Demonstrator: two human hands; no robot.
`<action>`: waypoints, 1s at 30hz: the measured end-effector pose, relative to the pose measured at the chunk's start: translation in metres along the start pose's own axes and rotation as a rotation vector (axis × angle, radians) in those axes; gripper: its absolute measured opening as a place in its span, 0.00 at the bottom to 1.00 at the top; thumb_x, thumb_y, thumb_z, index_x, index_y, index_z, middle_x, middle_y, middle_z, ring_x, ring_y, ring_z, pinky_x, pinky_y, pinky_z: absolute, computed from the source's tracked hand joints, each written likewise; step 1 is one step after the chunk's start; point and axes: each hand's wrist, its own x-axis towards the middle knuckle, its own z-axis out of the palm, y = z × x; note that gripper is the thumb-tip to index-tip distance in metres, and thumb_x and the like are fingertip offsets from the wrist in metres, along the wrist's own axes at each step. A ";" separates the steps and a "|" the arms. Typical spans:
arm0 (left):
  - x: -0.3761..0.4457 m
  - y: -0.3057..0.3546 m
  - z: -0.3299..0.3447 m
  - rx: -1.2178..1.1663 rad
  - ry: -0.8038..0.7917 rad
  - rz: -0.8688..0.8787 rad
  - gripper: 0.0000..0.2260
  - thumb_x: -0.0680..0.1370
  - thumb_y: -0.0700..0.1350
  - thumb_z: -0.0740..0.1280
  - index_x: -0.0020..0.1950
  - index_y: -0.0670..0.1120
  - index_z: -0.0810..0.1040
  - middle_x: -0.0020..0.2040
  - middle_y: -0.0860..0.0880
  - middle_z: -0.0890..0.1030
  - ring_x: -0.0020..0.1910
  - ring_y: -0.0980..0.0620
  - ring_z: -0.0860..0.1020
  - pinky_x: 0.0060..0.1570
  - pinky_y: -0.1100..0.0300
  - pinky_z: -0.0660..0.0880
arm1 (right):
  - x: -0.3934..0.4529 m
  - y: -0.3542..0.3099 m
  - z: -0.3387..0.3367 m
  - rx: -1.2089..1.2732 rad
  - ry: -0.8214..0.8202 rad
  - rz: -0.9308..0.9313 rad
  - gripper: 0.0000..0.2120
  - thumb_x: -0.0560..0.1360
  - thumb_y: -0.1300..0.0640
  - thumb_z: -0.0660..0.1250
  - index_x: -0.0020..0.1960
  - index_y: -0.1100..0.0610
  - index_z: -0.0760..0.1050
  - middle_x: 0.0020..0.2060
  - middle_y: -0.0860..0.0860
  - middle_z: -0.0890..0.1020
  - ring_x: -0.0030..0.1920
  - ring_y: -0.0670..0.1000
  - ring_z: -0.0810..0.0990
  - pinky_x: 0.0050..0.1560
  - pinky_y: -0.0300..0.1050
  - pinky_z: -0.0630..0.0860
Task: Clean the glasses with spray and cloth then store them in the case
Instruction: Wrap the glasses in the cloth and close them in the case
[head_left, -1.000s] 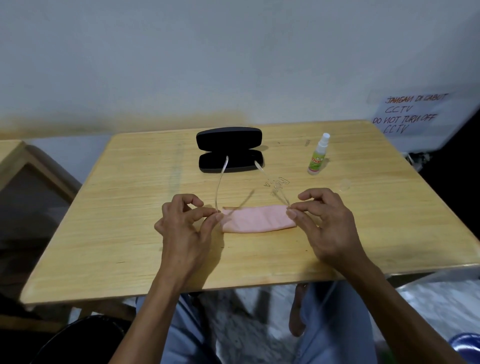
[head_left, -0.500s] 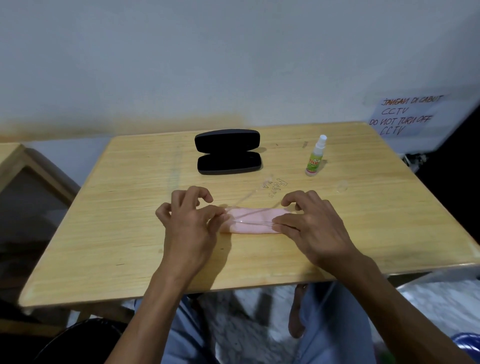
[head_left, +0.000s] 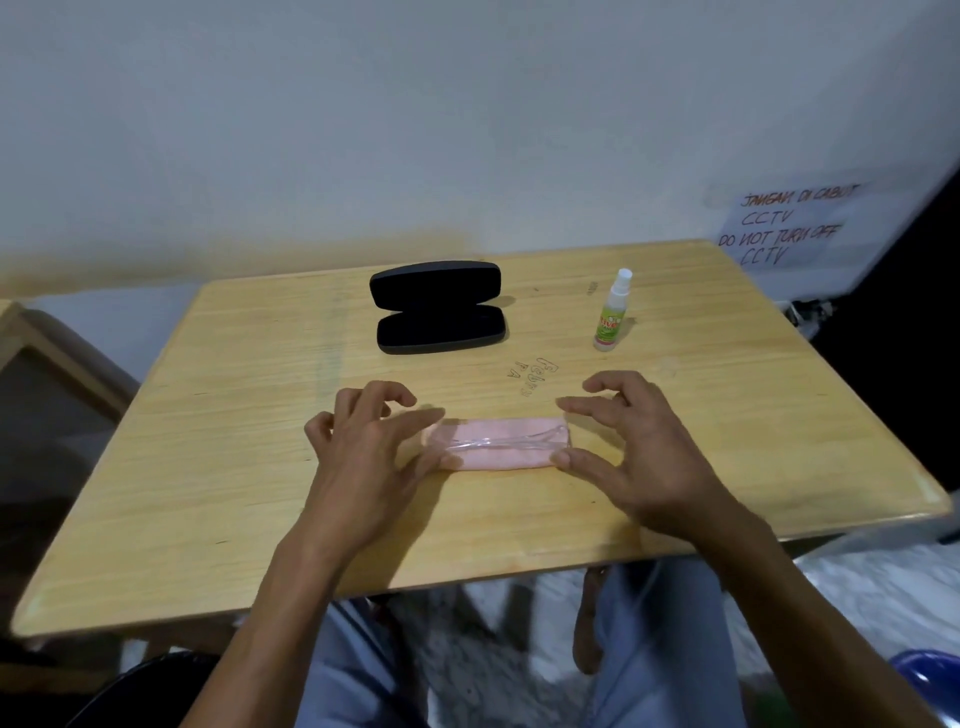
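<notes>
My left hand (head_left: 363, 447) and right hand (head_left: 644, 447) hang open beside the clear glasses (head_left: 498, 444); the glasses lie folded on the pink cloth (head_left: 498, 460); the black case (head_left: 439, 306) sits open behind.

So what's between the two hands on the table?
In the head view, the folded clear glasses lie on the pink cloth, between the left hand and right hand.

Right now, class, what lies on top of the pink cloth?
The clear folded glasses lie on the pink cloth. The left hand covers the cloth's left end, so what lies there cannot be seen.
</notes>
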 end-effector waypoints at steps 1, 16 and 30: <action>0.001 -0.004 -0.002 0.008 -0.022 0.001 0.19 0.71 0.63 0.69 0.61 0.63 0.79 0.62 0.57 0.71 0.60 0.51 0.66 0.52 0.56 0.54 | 0.003 0.000 -0.001 -0.047 -0.049 0.003 0.26 0.73 0.41 0.72 0.69 0.46 0.75 0.66 0.45 0.69 0.62 0.47 0.68 0.61 0.47 0.70; 0.008 -0.014 0.002 -0.013 -0.090 0.030 0.10 0.71 0.63 0.68 0.49 0.65 0.84 0.62 0.60 0.70 0.63 0.52 0.64 0.55 0.56 0.53 | 0.011 0.015 0.009 -0.034 -0.016 -0.079 0.09 0.72 0.47 0.75 0.49 0.49 0.85 0.52 0.45 0.78 0.54 0.49 0.74 0.50 0.38 0.71; 0.009 -0.019 -0.002 -0.056 0.009 0.031 0.15 0.70 0.65 0.62 0.47 0.63 0.86 0.58 0.62 0.71 0.61 0.53 0.67 0.57 0.55 0.53 | 0.024 0.011 0.011 0.017 0.035 -0.175 0.11 0.72 0.45 0.72 0.48 0.51 0.85 0.47 0.43 0.78 0.51 0.50 0.75 0.49 0.50 0.76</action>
